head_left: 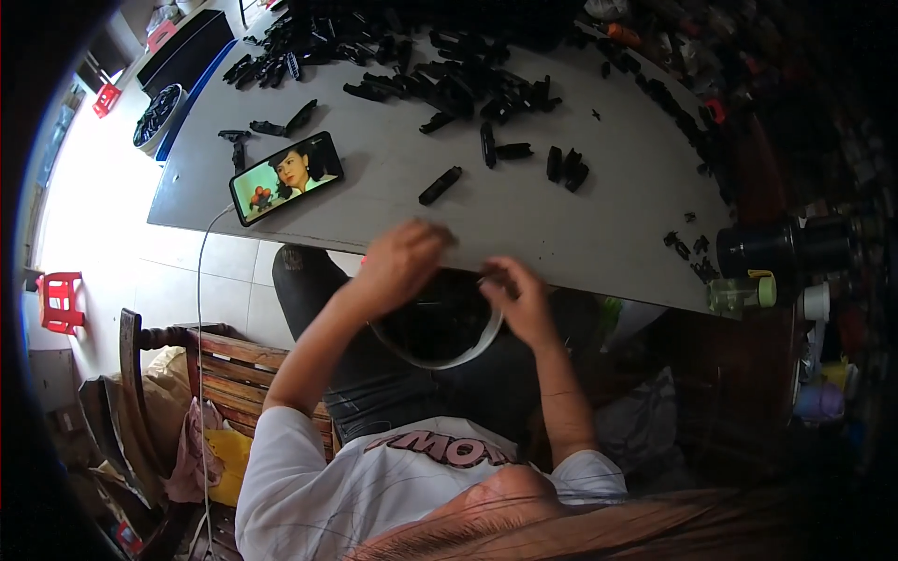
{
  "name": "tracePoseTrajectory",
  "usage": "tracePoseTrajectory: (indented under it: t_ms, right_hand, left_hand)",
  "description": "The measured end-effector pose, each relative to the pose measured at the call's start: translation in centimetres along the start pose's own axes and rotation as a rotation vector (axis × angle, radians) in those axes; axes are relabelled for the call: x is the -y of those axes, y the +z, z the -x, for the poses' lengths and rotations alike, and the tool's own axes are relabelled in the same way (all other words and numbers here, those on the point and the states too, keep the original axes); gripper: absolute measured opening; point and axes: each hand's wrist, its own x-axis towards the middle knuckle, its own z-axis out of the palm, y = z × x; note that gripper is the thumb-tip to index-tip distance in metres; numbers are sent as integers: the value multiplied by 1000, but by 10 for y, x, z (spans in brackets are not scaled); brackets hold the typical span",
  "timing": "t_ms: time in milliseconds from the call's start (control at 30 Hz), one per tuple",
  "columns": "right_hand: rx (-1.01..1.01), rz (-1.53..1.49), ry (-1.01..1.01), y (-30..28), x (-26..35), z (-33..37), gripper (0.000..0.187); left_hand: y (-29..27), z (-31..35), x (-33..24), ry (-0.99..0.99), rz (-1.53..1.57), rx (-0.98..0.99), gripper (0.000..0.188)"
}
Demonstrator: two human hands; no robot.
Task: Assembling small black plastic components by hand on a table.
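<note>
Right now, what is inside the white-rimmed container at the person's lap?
Inside the container, only dark shows; any pieces are too dim to make out. The table covers its far part, and the right hand some of its right side.

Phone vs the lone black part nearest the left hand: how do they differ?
The phone is broad; the black part is narrow and much smaller. The phone shows a lit colour picture; the part is dark. A white cable runs to the phone; none to the part. Both lie on the grey table, slanting up to the right in view.
</note>
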Motion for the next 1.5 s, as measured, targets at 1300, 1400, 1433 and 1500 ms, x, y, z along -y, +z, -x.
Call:
tracePoseTrajectory:
  t_ms: [1300,1400,1433,1500]
  right_hand:
    - [-375,-443,-199,15,21,-26,58]
    - [-252,-771,-31,10,28,-25,52]
    - [-257,-770,-30,9,25,-25,52]
    - [-145,-926,-29,8,15,-25,43]
  left_hand:
    - [35,-28,-24,-342,977,139,36]
    - [37,-26,-20,-390,989,173,35]
    - [34,-27,-24,-391,929,173,35]
    - [35,-29,-27,-391,871,177,35]
